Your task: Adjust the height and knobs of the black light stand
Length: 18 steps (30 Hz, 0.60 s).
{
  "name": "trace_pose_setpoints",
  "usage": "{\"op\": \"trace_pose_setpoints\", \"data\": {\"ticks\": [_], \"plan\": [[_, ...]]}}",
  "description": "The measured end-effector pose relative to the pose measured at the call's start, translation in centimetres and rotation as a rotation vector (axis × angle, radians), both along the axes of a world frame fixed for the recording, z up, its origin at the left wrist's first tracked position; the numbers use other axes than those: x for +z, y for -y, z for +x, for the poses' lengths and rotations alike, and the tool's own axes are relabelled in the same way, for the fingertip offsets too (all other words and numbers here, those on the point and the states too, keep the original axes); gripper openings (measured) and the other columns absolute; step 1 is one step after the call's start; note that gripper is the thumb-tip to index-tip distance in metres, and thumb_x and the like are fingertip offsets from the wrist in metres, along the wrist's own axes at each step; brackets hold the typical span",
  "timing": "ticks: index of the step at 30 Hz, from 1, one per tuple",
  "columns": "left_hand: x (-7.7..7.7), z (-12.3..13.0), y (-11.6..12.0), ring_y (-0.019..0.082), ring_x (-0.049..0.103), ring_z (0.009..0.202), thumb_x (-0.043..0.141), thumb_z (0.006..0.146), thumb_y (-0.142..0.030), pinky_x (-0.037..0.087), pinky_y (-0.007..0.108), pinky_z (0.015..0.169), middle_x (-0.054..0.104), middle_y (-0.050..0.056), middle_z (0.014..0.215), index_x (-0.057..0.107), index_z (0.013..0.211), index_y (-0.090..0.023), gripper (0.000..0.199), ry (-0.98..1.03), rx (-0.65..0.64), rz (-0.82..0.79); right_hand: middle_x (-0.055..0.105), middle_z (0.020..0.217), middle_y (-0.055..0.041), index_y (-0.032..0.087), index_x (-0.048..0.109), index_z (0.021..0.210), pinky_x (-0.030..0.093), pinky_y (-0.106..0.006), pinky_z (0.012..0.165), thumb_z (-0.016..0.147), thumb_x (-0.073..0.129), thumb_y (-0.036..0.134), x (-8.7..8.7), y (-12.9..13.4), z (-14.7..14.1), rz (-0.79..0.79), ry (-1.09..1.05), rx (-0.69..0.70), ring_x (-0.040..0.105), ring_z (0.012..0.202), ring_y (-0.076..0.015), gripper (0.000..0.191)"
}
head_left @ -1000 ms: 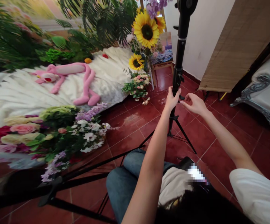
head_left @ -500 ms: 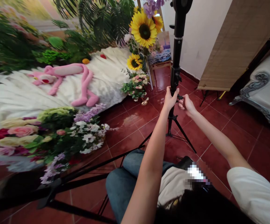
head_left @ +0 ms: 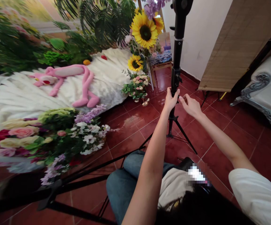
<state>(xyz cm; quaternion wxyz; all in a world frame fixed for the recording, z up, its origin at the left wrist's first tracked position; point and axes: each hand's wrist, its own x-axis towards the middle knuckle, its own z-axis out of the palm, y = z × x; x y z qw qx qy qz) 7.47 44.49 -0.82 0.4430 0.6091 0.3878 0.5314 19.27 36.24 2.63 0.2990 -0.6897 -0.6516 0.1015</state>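
Note:
My left hand is wrapped around the upright black pole of a tripod light stand, just below a collar with a clamp knob. Right beside it, on the pole's right side, the fingertips of my right hand are bent around a small black tightening knob, mostly hidden by them. Lower down, the stand's legs are spread on the floor. The stand's top runs out of view.
At left, a pink plush toy lies on a white furry cover. Artificial flowers and sunflowers stand nearby. Another black tripod crosses the lower left. A brown hanging panel and a silver-trimmed sofa are at right.
My right hand has turned over at the knob, its back now facing up and its fingers less curled. My left hand has stayed on the pole.

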Motion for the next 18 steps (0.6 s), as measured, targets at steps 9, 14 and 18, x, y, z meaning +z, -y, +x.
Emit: {"op": "trace_pose_setpoints", "data": {"ticks": [9,14,18], "plan": [[0.5,0.0,0.2,0.011,0.060,0.081,0.059,0.092,-0.043,0.050,0.027,0.082,0.056,-0.001,0.084,0.046,0.097,-0.022,0.025,0.037,-0.011,-0.030,0.065,0.069,-0.0083,0.017,0.065,0.084,0.032,-0.026,0.060,0.101,0.024,0.062,-0.9,-2.1,-0.5,0.088,0.224,-0.003,0.063,0.070,-0.0202,0.063],[0.8,0.0,0.0,0.011,0.061,0.084,0.059,0.092,-0.038,0.051,0.027,0.083,0.057,0.000,0.088,0.047,0.097,-0.021,0.022,0.025,-0.010,-0.057,0.060,0.062,-0.0081,0.019,0.062,0.068,0.037,-0.027,0.063,0.098,0.018,0.069,-1.8,-2.8,-1.1,0.046,-0.063,-0.059,0.062,0.068,-0.0203,0.073],[0.9,0.1,0.0,0.012,0.062,0.088,0.060,0.092,-0.036,0.052,0.029,0.087,0.061,0.002,0.094,0.047,0.099,-0.020,0.021,0.028,0.006,-0.064,0.056,0.055,-0.0062,0.021,0.056,0.061,0.042,-0.028,0.062,0.095,0.008,0.074,-2.1,-3.3,-1.7,-0.064,-0.397,-0.036,0.061,0.062,-0.0184,0.079]]}}
